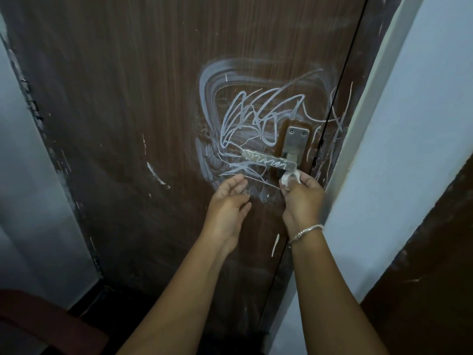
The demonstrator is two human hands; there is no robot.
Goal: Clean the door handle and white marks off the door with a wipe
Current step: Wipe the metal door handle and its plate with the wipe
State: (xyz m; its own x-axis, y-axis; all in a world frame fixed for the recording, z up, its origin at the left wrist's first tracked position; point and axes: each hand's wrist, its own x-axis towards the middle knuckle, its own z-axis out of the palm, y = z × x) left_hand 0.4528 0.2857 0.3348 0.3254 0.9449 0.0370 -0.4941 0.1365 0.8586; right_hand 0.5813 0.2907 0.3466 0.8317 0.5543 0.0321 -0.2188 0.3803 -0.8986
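The right hand [303, 198] pinches a crumpled wipe [289, 179] just under the pivot end of the door handle [268, 160], at six o'clock from the white marks [256, 116] on the brown door [128, 98] — the left hand [227, 201] hangs loosely curled, holding nothing, at seven o'clock from the handle.

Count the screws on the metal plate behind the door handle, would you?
2, both at the top of the metal plate: left screw, right screw. More may be hidden lower down behind the door handle.
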